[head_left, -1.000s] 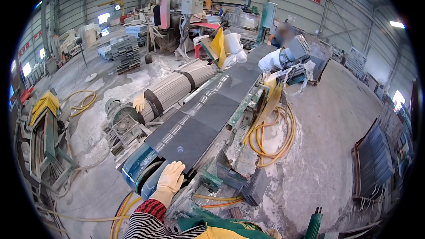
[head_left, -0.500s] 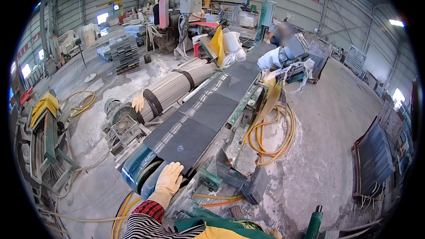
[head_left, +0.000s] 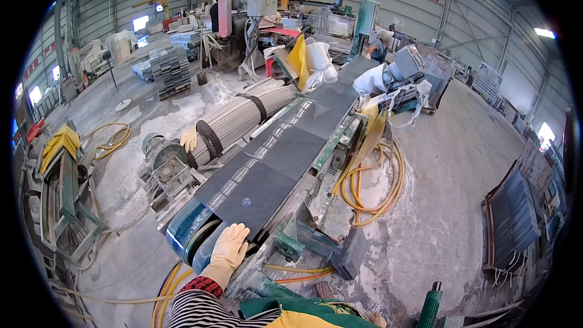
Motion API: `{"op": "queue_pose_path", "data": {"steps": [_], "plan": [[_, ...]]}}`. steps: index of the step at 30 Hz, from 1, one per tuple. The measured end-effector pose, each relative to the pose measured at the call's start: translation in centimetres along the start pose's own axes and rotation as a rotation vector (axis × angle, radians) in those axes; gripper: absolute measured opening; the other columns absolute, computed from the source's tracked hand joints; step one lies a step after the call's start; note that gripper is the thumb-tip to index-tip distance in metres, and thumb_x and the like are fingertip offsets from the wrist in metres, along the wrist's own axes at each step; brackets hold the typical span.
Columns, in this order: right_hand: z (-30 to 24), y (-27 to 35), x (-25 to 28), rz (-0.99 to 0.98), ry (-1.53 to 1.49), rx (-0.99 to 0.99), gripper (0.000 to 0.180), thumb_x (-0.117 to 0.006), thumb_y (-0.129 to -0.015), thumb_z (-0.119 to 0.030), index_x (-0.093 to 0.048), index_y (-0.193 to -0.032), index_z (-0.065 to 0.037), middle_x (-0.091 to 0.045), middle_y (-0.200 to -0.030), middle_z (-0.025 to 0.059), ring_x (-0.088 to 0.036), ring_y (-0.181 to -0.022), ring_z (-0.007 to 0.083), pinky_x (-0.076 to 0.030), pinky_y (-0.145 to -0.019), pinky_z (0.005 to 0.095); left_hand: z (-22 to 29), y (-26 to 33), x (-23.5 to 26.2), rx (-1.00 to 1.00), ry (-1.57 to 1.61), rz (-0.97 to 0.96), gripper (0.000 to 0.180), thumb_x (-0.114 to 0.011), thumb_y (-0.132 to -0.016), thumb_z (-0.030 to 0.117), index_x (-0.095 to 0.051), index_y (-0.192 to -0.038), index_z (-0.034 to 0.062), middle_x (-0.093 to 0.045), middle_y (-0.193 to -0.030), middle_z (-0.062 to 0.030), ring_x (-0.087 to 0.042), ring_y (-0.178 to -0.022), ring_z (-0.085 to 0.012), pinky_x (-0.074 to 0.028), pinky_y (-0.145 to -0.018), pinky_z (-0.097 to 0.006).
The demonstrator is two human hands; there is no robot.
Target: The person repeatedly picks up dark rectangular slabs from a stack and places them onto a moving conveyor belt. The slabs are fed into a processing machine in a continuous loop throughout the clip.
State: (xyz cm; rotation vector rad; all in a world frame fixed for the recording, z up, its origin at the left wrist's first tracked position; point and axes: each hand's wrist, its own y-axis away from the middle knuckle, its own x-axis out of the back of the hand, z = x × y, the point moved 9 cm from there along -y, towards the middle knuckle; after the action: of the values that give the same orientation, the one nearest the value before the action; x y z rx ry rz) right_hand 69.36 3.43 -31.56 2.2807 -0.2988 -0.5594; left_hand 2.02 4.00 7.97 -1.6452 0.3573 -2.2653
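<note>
**Gloved hand on the near slab at the conveyor's end**

Under the left hand (head_left: 229, 246), which wears a pale yellow rubber glove, lies the near edge of a dark grey polished stone slab (head_left: 252, 185); the gloved fingers rest flat and spread on that edge, not clamped round it. The slab sits at the close end of a long conveyor line (head_left: 328, 146), just above a blue-green end roller (head_left: 185, 228) that curves down to the left of the hand. More dark slabs (head_left: 322, 109) lie end to end beyond it, running up and away from the hand toward the far right. The right hand is not in view, so whether it is open or closed cannot be told; only the striped sleeve (head_left: 194, 310) of the left arm and a bit of green and yellow cloth show at the lower edge.

Left of the hand and farther off, a ribbed grey roller bundle bound with black straps (head_left: 243, 118) lies alongside the line, with a grey motor (head_left: 164, 167) at its near end. Right of the hand, coils of yellow hose (head_left: 376, 188) lie on the dusty concrete floor (head_left: 449, 206). Far beyond the slabs, another person in a pale hat (head_left: 379, 45) stands by the line.
</note>
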Motion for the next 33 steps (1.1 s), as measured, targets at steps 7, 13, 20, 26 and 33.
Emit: {"op": "queue_pose_path", "data": {"steps": [7, 13, 20, 26, 33], "plan": [[-0.1, 0.0, 0.1, -0.003, 0.002, 0.001, 0.043, -0.039, -0.105, -0.038, -0.044, -0.132, -0.005, -0.055, -0.135, 0.0162, -0.054, -0.118, 0.0364, -0.049, -0.092, 0.0469, 0.1, 0.4, 0.4, 0.004, 0.012, 0.006, 0.041, -0.060, -0.090, 0.017, -0.058, -0.129, 0.0065, -0.056, -0.137, -0.0165, -0.048, -0.131, -0.0362, -0.035, -0.113, -0.046], [-0.1, 0.2, 0.3, 0.001, 0.004, 0.003, 0.042, -0.039, -0.105, -0.038, -0.045, -0.131, -0.005, -0.055, -0.134, 0.0161, -0.054, -0.117, 0.0363, -0.049, -0.092, 0.0468, 0.2, 0.7, 0.6, 0.009, 0.014, 0.006, 0.041, -0.060, -0.090, 0.017, -0.058, -0.129, 0.0066, -0.056, -0.137, -0.0162, -0.048, -0.131, -0.0361, -0.035, -0.113, -0.046], [0.0, 0.2, 0.1, 0.000, 0.009, 0.001, 0.042, -0.040, -0.105, -0.037, -0.046, -0.130, -0.005, -0.056, -0.133, 0.0160, -0.055, -0.115, 0.0362, -0.050, -0.091, 0.0467, 0.1, 1.1, 0.9, 0.007, 0.014, 0.005, 0.040, -0.061, -0.090, 0.017, -0.058, -0.129, 0.0064, -0.055, -0.137, -0.0157, -0.048, -0.131, -0.0355, -0.035, -0.114, -0.046], [0.1, 0.3, -0.1, -0.003, 0.011, 0.002, 0.041, -0.040, -0.105, -0.037, -0.046, -0.129, -0.005, -0.056, -0.132, 0.0158, -0.055, -0.114, 0.0361, -0.050, -0.091, 0.0466, 0.0, 1.5, 1.0, 0.014, 0.023, 0.007, 0.040, -0.061, -0.091, 0.017, -0.058, -0.129, 0.0065, -0.055, -0.138, -0.0156, -0.048, -0.132, -0.0353, -0.034, -0.114, -0.045], [0.2, 0.4, -0.4, -0.012, 0.014, 0.003, 0.040, -0.041, -0.105, -0.037, -0.047, -0.129, -0.005, -0.057, -0.131, 0.0157, -0.056, -0.113, 0.0360, -0.050, -0.090, 0.0465, -0.4, 2.1, 0.8, 0.018, 0.010, 0.011, 0.040, -0.061, -0.091, 0.018, -0.059, -0.129, 0.0066, -0.055, -0.138, -0.0156, -0.048, -0.132, -0.0354, -0.035, -0.114, -0.046]]}}
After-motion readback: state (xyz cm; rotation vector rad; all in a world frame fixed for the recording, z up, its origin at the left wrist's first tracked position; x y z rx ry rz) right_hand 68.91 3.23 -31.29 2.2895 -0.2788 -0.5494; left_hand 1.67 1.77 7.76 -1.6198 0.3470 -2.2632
